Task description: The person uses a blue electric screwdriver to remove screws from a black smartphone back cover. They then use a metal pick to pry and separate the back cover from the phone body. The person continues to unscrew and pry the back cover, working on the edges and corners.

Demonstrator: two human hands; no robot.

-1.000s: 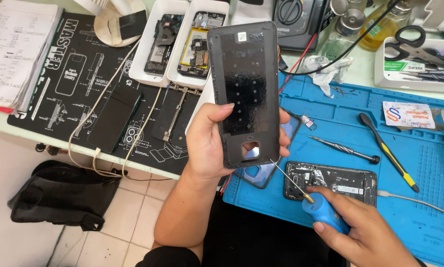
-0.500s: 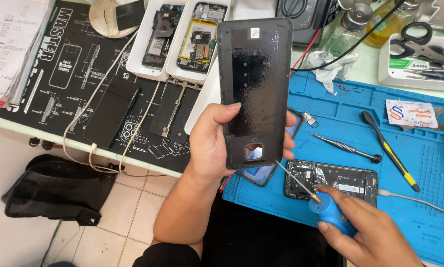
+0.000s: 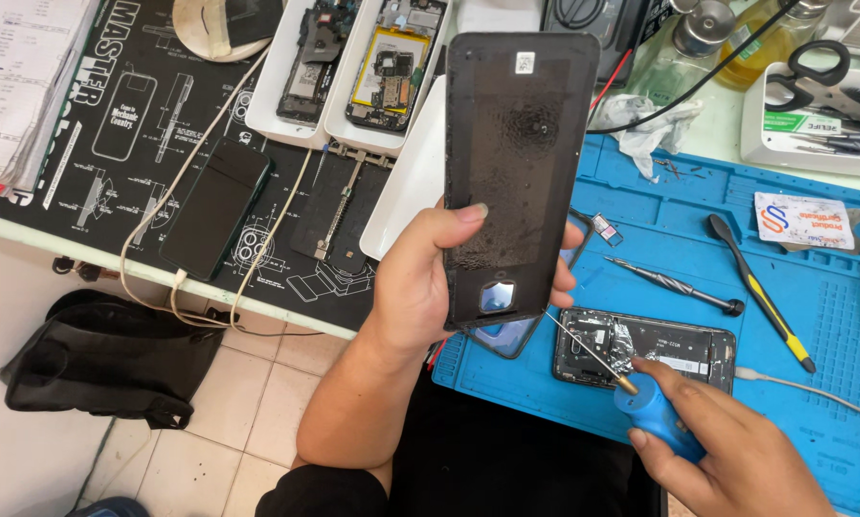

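My left hand (image 3: 420, 287) holds a black phone back cover (image 3: 516, 163) upright, its inner side toward me, with a camera cutout near the bottom. My right hand (image 3: 726, 460) grips a blue-handled tool (image 3: 652, 414) whose thin metal tip points up-left toward the lower edge of the cover. Just below the cover, an opened phone (image 3: 645, 347) lies flat on the blue work mat (image 3: 813, 402), circuit side up. Another phone (image 3: 506, 335) lies partly hidden under the cover.
A black screwdriver (image 3: 679, 285) and a yellow-black tool (image 3: 760, 278) lie on the blue mat. On the black mat (image 3: 123, 124) sit a dark phone (image 3: 214, 206), cables and white trays (image 3: 353, 134) with opened phones. A black bag (image 3: 104, 354) rests on the tiled floor.
The view has shifted slightly; the back cover stays raised in my left hand, and my right hand with the blue tool remains by the opened phone, tip near the cover's lower edge.
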